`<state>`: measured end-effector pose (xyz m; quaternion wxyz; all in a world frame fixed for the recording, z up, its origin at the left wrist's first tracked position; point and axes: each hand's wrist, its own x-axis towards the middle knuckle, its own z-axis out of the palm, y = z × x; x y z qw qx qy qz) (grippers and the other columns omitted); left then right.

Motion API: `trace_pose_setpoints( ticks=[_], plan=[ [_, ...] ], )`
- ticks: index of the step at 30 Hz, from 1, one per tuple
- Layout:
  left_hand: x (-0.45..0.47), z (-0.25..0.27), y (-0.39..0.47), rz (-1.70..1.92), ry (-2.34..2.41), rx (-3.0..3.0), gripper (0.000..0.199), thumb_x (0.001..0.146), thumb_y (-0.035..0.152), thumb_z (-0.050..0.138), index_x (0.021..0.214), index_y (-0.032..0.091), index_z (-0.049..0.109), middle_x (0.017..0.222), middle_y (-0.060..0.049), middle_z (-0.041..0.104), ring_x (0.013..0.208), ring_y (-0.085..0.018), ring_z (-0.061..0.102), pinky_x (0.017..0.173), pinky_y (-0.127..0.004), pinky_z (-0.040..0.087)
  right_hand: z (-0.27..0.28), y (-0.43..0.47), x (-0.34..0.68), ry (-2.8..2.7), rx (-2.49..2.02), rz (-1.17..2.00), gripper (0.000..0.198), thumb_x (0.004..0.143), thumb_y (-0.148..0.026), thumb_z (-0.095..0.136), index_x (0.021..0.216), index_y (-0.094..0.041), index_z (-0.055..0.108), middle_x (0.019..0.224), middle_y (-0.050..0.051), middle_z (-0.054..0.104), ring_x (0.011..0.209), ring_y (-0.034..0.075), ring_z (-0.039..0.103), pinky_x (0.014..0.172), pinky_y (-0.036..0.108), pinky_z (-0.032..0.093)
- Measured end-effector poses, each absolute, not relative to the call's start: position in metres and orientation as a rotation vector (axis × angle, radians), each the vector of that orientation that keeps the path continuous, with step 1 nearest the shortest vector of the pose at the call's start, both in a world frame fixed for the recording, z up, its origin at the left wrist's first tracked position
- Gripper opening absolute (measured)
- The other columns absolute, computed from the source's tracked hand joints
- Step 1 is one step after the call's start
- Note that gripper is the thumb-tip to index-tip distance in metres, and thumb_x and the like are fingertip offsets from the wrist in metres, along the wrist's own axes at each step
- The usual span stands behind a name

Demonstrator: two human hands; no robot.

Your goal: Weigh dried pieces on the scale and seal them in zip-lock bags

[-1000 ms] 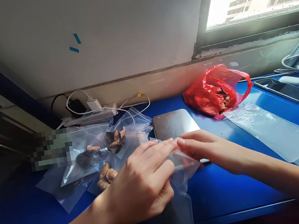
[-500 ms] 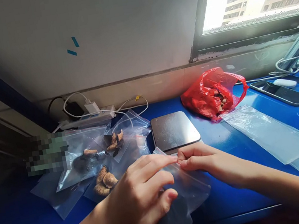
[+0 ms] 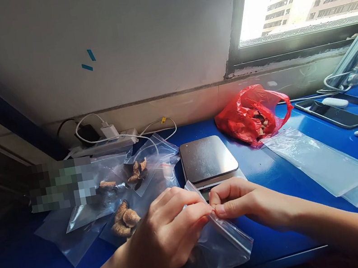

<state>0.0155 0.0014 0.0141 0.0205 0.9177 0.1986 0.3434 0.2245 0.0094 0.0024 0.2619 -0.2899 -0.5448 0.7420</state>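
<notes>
Left fingers (image 3: 192,214) closed up since half a second ago. On my feed they and the right fingers (image 3: 229,210) pinch one zip bag (image 3: 233,244) near the scale (image 3: 207,159); one red bag (image 3: 235,117) has brown scraps in it, plus three brown chunks (image 3: 131,217) left.

Head cam looks fwd/down, nr desk (image 3: 252,163).

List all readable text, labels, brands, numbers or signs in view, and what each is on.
None legible.
Scale display: faint marks, partly covered; too small to read.
Yellow cable tag: dark marks, too small to read.
Held zip bag: no print visible.
Phone: no text visible on the dark screen.
Pixelated patch at left: blocked out, cannot tell.
</notes>
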Motion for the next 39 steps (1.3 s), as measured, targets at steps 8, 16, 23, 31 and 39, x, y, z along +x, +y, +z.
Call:
trace_pose_setpoints(
  ticks=[8,16,23,31,39],
  plan=[
    [0.014,0.011,0.000,1.014,0.609,2.854,0.017,0.088,0.007,0.052,0.100,0.019,0.058,0.087,-0.005,0.065,0.077,-0.017,0.061,0.070,-0.029,0.053,0.004,0.007,0.225,-1.650,-0.819,1.935,0.042,0.078,-0.052,0.068,0.068,-0.014,0.052,0.064,-0.003,0.046,0.063,0.008,0.038,0.059,0.020,0.031],
    [0.015,0.009,0.000,0.940,0.685,2.911,0.019,0.088,0.005,0.047,0.083,0.020,0.057,0.080,-0.003,0.060,0.072,-0.016,0.055,0.067,-0.027,0.047,0.001,-0.003,0.218,-1.772,-1.035,1.749,0.014,0.076,-0.026,0.058,0.071,-0.015,0.052,0.062,-0.005,0.044,0.058,0.007,0.035,0.051,0.018,0.025],
    [0.015,0.014,-0.002,0.800,0.588,3.013,0.024,0.081,-0.001,0.045,0.086,0.018,0.057,0.085,-0.002,0.068,0.078,-0.019,0.055,0.076,-0.033,0.042,0.002,-0.002,0.218,-1.830,-1.204,1.239,0.016,0.076,-0.017,0.049,0.060,-0.017,0.045,0.055,-0.005,0.040,0.053,0.007,0.034,0.047,0.019,0.025],
    [0.011,0.013,0.001,0.901,0.815,2.964,0.016,0.090,0.006,0.050,0.088,0.021,0.056,0.081,0.003,0.069,0.083,-0.018,0.054,0.079,-0.031,0.039,0.012,-0.019,0.230,-2.116,-0.838,0.757,0.019,0.092,-0.035,0.054,0.099,-0.018,0.060,0.081,0.002,0.060,0.072,0.012,0.052,0.067,0.024,0.041],
    [-0.001,0.022,0.023,0.847,1.072,3.037,0.010,0.093,0.016,0.051,0.095,0.021,0.059,0.086,0.001,0.070,0.089,-0.022,0.056,0.084,-0.038,0.033,0.009,-0.010,0.229,-2.087,-0.834,0.781,0.026,0.093,-0.025,0.052,0.069,-0.017,0.046,0.068,-0.002,0.049,0.062,0.008,0.044,0.056,0.022,0.034]
  ],
)
